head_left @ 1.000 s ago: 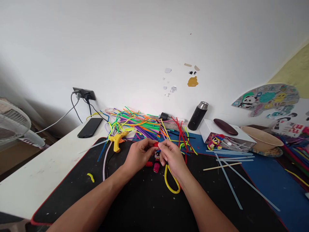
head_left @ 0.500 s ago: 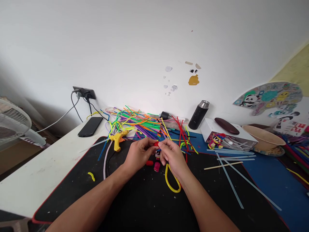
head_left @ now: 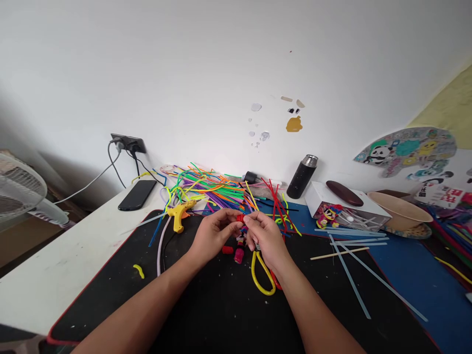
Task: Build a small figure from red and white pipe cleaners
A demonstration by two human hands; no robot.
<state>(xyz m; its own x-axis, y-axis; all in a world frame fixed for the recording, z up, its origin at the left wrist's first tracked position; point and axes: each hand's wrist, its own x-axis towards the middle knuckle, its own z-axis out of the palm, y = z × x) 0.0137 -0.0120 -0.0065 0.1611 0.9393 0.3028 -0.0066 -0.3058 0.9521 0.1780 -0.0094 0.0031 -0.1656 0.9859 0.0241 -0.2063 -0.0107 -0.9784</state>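
Observation:
Between my two hands is a small red piece (head_left: 241,218), pinched from the left by my left hand (head_left: 217,232) and from the right by my right hand (head_left: 264,236). Just below the fingertips lies a small figure (head_left: 239,251) with a magenta lower part, its top partly hidden by my fingers. A red roll (head_left: 227,250) rests to its left on the black mat (head_left: 206,314). Yellow loop handles (head_left: 262,290) stick out beneath my right hand, with a bit of red beside them; the rest is covered by the hand.
Colourful pipe cleaners (head_left: 217,189) are heaped behind my hands. A yellow glue gun (head_left: 179,216) and a phone (head_left: 137,195) lie left. Rightward are a black bottle (head_left: 302,177), a white box (head_left: 320,194), a finished-looking figurine (head_left: 328,217) and glue sticks (head_left: 350,275).
Both hands stay together at the red piece, with slight finger shifts. A red part now shows beside the yellow handles under my right wrist. The whole view has shifted slightly.

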